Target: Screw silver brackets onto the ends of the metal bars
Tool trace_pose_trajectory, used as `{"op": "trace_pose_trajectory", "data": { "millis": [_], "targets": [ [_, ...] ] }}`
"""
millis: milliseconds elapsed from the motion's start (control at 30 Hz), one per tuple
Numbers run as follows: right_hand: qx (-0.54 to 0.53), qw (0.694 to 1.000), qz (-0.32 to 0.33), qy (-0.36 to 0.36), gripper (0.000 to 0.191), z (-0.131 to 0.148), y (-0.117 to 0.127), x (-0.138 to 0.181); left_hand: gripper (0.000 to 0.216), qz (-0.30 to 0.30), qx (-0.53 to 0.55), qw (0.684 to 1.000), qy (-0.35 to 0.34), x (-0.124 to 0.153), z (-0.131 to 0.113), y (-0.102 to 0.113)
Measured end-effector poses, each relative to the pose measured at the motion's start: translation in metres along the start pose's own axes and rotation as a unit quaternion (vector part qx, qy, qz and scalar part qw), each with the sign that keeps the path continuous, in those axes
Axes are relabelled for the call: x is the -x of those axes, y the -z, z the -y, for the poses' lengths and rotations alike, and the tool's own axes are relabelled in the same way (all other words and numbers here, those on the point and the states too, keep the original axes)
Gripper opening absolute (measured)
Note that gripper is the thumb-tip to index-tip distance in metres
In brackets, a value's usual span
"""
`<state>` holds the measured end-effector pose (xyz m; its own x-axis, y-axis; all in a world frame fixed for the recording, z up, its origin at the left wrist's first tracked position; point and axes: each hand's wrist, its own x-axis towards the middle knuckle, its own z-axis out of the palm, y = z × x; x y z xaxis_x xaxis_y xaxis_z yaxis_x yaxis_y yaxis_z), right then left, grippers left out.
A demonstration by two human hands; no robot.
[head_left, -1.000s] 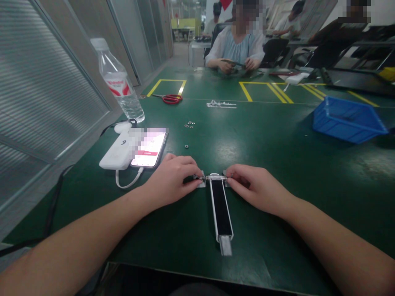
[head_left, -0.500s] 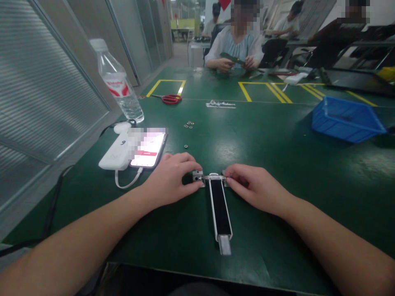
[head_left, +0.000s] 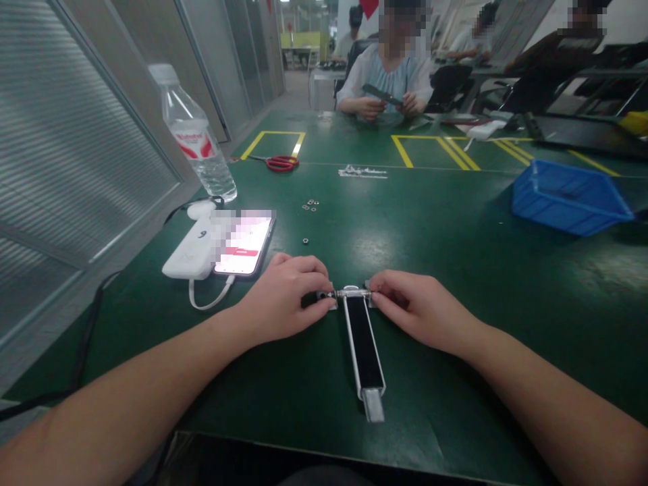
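A long metal piece with a black pad (head_left: pixel 364 344) lies on the green table, its bare metal tongue (head_left: pixel 374 406) pointing towards me. Across its far end runs a thin metal rod (head_left: pixel 353 293), with a small metal bracket at either side. My left hand (head_left: pixel 286 297) pinches the left bracket (head_left: pixel 333 306) between thumb and fingers, which partly cover it. At the other end, the thumb and forefinger of my right hand (head_left: pixel 418 307) close on the right bracket (head_left: pixel 371 303), mostly hidden by the fingertips.
A nut (head_left: pixel 305 241) and several small metal rings (head_left: pixel 310 204) lie beyond my left hand. To the left are a phone (head_left: pixel 246 243), a white power bank (head_left: pixel 187 250) and a bottle (head_left: pixel 200 142). Red-handled scissors (head_left: pixel 282 163), a blue bin (head_left: pixel 567 199) and a seated person (head_left: pixel 387 81) are farther off.
The near end of the padded metal piece has swung slightly to the right. My left fingers have come down over the left bracket, covering more of it. My right hand has barely moved.
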<state>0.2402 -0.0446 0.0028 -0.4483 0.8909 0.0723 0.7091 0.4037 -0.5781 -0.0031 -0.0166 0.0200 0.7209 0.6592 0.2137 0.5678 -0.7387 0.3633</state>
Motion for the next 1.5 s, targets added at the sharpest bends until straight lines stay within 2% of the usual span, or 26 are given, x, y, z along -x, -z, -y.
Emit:
{"op": "trace_pose_trajectory", "data": {
  "millis": [133, 300, 467, 700, 900, 1233, 1400, 1500],
  "targets": [
    [0.001, 1.000, -0.001, 0.005, 0.013, -0.0001, -0.0003, 0.0003, 0.010, -0.022, 0.017, 0.999, -0.033, 0.0011, -0.0015, 0.0011],
    [0.002, 1.000, 0.000, 0.001, 0.013, -0.0005, 0.0002, 0.0008, 0.018, 0.002, -0.030, 1.000, -0.005, 0.0004, 0.0024, -0.0019],
    [0.000, 1.000, 0.002, 0.003, 0.012, 0.0004, 0.0005, -0.0003, 0.012, -0.018, 0.007, 0.999, -0.043, 0.0007, -0.0004, 0.0002],
    [0.001, 1.000, 0.004, -0.003, 0.013, 0.0010, 0.0004, -0.0005, 0.016, -0.001, -0.026, 1.000, 0.004, -0.0003, 0.0005, -0.0001],
    [0.003, 1.000, 0.003, -0.003, 0.013, 0.0021, 0.0013, -0.0004, 0.012, 0.001, -0.030, 0.999, -0.023, 0.0005, 0.0034, -0.0031],
    [-0.003, 1.000, 0.001, 0.002, 0.012, 0.0007, 0.0001, -0.0004, 0.006, 0.016, -0.010, 1.000, 0.008, -0.0023, -0.0025, -0.0012],
    [-0.005, 1.000, -0.002, 0.004, 0.014, 0.0016, 0.0008, -0.0009, 0.016, 0.005, 0.001, 1.000, -0.001, -0.0008, -0.0016, -0.0056],
    [-0.009, 1.000, -0.009, 0.004, 0.014, 0.0016, 0.0010, -0.0006, 0.015, 0.013, 0.002, 1.000, -0.007, -0.0007, -0.0019, -0.0058]
  ]
}}
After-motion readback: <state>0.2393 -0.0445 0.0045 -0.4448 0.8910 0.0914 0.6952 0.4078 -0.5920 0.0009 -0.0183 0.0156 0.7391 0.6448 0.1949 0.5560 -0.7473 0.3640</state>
